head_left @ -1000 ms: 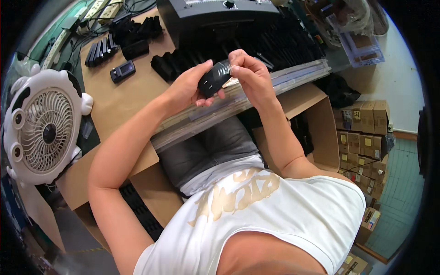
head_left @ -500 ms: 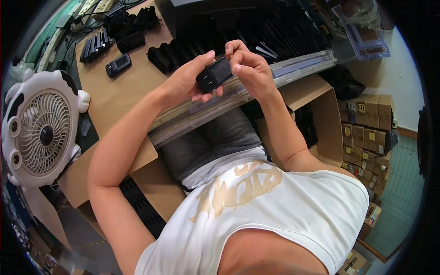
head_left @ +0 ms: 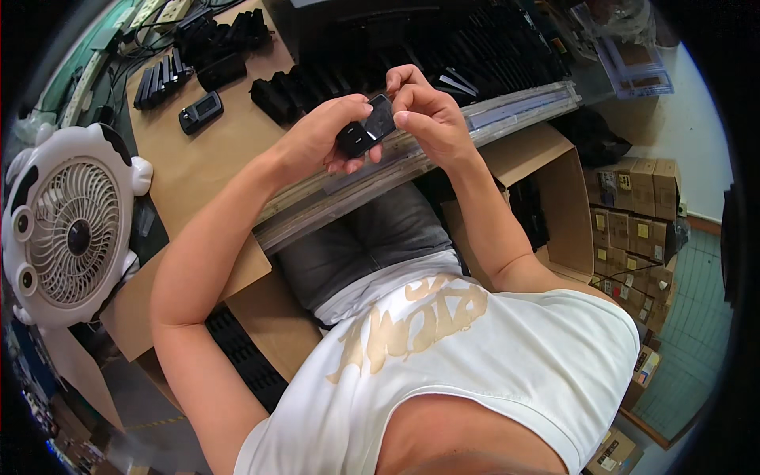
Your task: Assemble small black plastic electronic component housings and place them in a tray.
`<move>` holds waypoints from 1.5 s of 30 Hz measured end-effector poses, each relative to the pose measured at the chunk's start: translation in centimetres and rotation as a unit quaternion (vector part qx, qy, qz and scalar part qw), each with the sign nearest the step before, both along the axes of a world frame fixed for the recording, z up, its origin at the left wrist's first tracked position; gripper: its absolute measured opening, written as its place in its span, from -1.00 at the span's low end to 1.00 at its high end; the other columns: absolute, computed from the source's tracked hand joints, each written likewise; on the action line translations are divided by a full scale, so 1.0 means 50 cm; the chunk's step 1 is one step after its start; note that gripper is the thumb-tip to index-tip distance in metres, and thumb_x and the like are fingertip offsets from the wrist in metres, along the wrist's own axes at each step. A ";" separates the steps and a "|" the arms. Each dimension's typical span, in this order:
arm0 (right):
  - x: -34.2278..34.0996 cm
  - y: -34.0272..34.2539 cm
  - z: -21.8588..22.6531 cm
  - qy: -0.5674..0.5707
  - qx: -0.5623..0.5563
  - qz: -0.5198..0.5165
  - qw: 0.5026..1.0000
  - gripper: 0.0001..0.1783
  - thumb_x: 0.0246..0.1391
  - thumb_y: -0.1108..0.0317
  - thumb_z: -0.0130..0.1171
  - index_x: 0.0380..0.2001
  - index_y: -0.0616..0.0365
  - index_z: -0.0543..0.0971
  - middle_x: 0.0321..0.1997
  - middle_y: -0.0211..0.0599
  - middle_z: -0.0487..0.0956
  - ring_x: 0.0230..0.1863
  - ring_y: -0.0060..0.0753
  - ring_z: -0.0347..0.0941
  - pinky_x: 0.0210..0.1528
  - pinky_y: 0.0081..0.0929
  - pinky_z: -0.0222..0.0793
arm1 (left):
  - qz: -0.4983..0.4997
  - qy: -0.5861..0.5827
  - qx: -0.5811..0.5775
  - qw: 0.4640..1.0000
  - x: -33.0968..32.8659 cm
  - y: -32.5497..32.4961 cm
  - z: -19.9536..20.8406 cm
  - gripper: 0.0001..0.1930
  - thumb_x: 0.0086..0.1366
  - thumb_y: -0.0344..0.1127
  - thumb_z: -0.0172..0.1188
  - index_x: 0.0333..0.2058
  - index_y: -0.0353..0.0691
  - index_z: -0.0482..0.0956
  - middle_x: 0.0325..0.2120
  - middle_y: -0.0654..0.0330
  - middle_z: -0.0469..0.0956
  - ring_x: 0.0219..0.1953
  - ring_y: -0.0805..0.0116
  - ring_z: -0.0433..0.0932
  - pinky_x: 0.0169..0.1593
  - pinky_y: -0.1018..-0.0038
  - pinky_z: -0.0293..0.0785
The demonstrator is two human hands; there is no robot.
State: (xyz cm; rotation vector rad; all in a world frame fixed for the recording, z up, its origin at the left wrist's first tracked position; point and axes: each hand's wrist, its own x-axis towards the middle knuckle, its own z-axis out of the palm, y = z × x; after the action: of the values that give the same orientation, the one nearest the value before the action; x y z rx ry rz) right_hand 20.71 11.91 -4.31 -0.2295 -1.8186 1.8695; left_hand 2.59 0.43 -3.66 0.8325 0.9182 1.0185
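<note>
In my left hand (head_left: 326, 134) is a small black rectangular device (head_left: 369, 129) with a glossy dark face and a pale mark near its lower end. The left thumb lies along its upper edge, and the fingers curl beneath it. My right hand (head_left: 430, 115) is at the device's upper right end, thumb and forefinger pinched together there. Whatever is in that pinch, if anything, is too small to make out. A similar black device (head_left: 201, 112) with a dark window lies on the brown-covered table (head_left: 186, 170), left of my hands.
Rows of black pieces (head_left: 491, 55) fill the table's far side, and more black pieces (head_left: 162, 81) stand at far left. A white fan (head_left: 75, 229) is at left. Open cardboard boxes (head_left: 566, 210) flank my legs; stacked cartons (head_left: 633, 237) stand at right.
The device has tilted slightly in my left hand, and its face looks shinier. My right hand stays at its end, nearly in the same place.
</note>
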 end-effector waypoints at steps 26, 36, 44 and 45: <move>-0.002 -0.004 0.002 -0.011 0.028 -0.008 1.000 -0.87 0.01 0.40 0.23 -0.53 0.13 0.50 -0.03 -0.38 0.24 -0.04 -0.50 0.17 0.04 -0.53 0.11 | -0.007 -0.023 -0.018 1.000 -0.003 0.001 0.011 -0.81 0.24 -0.30 -0.14 -0.21 -0.18 0.33 -0.49 0.19 0.57 -0.65 0.54 0.40 -0.64 0.64 0.23; -0.015 -0.031 0.017 -0.028 -0.028 -0.159 0.986 -0.91 0.03 0.43 0.21 -0.41 0.18 0.51 -0.18 -0.37 0.39 -0.18 -0.57 0.29 -0.12 -0.60 0.23 | -0.001 0.016 -0.020 1.000 0.004 -0.003 0.022 -0.74 0.21 -0.31 -0.17 -0.13 -0.18 0.33 -0.48 0.19 0.53 -0.62 0.52 0.39 -0.60 0.64 0.28; -0.035 -0.067 0.019 -0.086 0.270 -0.217 0.934 -0.79 0.07 0.43 0.22 -0.20 0.22 0.57 -0.34 -0.37 0.52 -0.40 -0.52 0.46 -0.36 -0.55 0.35 | 0.024 -0.067 -0.007 0.997 0.006 -0.004 0.019 -0.76 0.29 -0.22 -0.16 -0.16 -0.20 0.35 -0.50 0.19 0.54 -0.66 0.57 0.39 -0.63 0.67 0.22; -0.034 -0.064 0.017 -0.075 0.337 -0.231 0.909 -0.76 0.07 0.43 0.22 -0.16 0.22 0.57 -0.35 -0.35 0.53 -0.43 -0.48 0.48 -0.38 -0.53 0.37 | 0.024 -0.057 0.000 0.998 0.005 -0.006 0.018 -0.75 0.31 -0.20 -0.16 -0.17 -0.19 0.36 -0.52 0.20 0.53 -0.67 0.57 0.39 -0.65 0.68 0.21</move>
State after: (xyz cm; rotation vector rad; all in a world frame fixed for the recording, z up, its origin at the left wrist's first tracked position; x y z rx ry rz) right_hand 18.99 8.73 -3.45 -0.5033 -2.1593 0.8578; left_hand 2.86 0.13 -2.75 0.7464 0.8443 1.0965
